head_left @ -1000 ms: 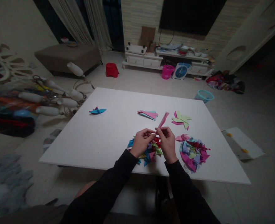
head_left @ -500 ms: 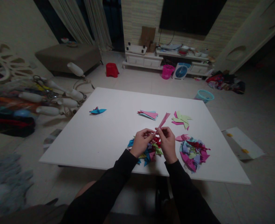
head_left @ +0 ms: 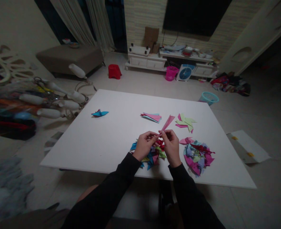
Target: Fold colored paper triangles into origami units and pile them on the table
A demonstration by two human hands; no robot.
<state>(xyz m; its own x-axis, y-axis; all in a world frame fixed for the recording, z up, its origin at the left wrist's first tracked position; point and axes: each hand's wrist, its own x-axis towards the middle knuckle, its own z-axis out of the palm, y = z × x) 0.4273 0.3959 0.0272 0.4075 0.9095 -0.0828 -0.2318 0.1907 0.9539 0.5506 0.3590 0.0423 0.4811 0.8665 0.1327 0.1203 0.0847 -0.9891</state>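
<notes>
Between the fingertips of both hands is a narrow pink folded paper (head_left: 168,122), its wider end pointing away from me. My left hand (head_left: 145,144) pinches its near tip from the left. My right hand (head_left: 170,144) pinches the same end from the right. Under and between the hands lies a pile of colourful folded paper pieces (head_left: 152,159), partly covered by them. To the right sits a second pile of folded paper (head_left: 199,157), mostly magenta, pale blue and lilac. Beyond the hands lie a stack of slim pink and blue folded papers (head_left: 152,117) and several green and pink folded strips (head_left: 185,121).
The white table (head_left: 102,136) holds everything, with blue folded paper pieces (head_left: 99,113) at its far left. Lamp arms with white shades (head_left: 66,103) stand close by its left edge. A turquoise basket (head_left: 209,98) is beyond the far right corner, and a white box (head_left: 249,146) sits right.
The far end of the pink paper looks slightly wider and has shifted a little to the right. Both hands stay almost in place, still pinching it.
</notes>
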